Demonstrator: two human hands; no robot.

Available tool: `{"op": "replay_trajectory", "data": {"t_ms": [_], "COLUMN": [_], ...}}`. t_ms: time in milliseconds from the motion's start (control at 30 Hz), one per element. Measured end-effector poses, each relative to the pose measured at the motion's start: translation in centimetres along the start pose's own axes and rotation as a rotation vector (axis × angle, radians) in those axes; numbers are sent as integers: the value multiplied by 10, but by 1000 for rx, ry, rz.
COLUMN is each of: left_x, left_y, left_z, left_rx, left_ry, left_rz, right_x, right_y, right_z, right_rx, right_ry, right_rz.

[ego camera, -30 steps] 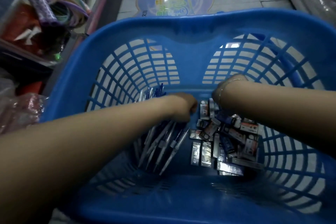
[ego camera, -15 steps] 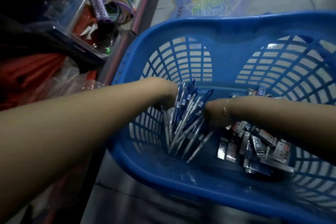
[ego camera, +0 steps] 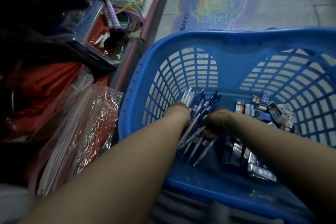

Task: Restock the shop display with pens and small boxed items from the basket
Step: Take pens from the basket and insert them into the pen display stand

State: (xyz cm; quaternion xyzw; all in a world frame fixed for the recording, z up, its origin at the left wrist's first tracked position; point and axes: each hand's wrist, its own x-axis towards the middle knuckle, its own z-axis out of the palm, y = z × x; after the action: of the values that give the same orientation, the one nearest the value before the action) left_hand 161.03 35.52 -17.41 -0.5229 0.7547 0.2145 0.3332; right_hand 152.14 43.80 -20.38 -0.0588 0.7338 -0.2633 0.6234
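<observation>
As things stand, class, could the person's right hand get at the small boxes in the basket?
Probably yes. The right hand is already down inside the basket, gathering pens with the left hand. The small boxes lie uncovered just beside it, though it would likely have to release the pens.

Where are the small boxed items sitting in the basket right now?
In the head view, the small boxed items lie heaped on the floor of the blue basket, on its right side, just right of the pens and partly under the right forearm.
</observation>
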Motion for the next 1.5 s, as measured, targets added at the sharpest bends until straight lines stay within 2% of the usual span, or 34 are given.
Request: {"op": "replay_trajectory", "data": {"t_ms": [167,333,467,600,733,800,900,1000,1133,1233,1300,1367,1433,1500], "left_x": [-3,-15,-28,-46,-57,-62,-65,-69,-72,-76,-81,-84,-85,-85], "left_y": [-3,-3,-5,-13,-16,-16,-16,-14,-14,-20,-23,-23,-21,-20], "left_z": [-15,-31,-50,-58,-60,-59,-55,-51,-45,-43,-41,-39,-37,-36], "left_rx": [-54,-128,-432,-760,-984,-1067,-1133,-1143,-964,-900,-890,-844,-747,-639], "left_ry": [-39,-128,-224,-328,-404,-391,-335,-281,-117,-203,-383,-555,-609,-580], "left_rz": [73,136,149,171,213,220,230,252,276,278,282,287,299,313], "right_x": [-7,-24,-30,-34,-53,-59,-66,-67,-63,-61,-61,-62,-65,-68], "right_y": [-6,-14,-12,-20,-18,-13,-15,-18,-16,-19,-22,-23,-21,-20], "right_z": [-56,-90,-74,-48,-24,-14,-7,-5,-3,-12,-14,-8,-1,3], "right_rx": [272,482,333,315,191,143,253,291,340,516,617,688,723,742], "right_ry": [-99,-259,-325,-186,-313,-342,-375,-233,46,172,119,-8,-115,-196], "right_rz": [-126,-101,-67,-185,-281,-324,-340,-308,-274,-312,-317,-292,-284,-285]}}
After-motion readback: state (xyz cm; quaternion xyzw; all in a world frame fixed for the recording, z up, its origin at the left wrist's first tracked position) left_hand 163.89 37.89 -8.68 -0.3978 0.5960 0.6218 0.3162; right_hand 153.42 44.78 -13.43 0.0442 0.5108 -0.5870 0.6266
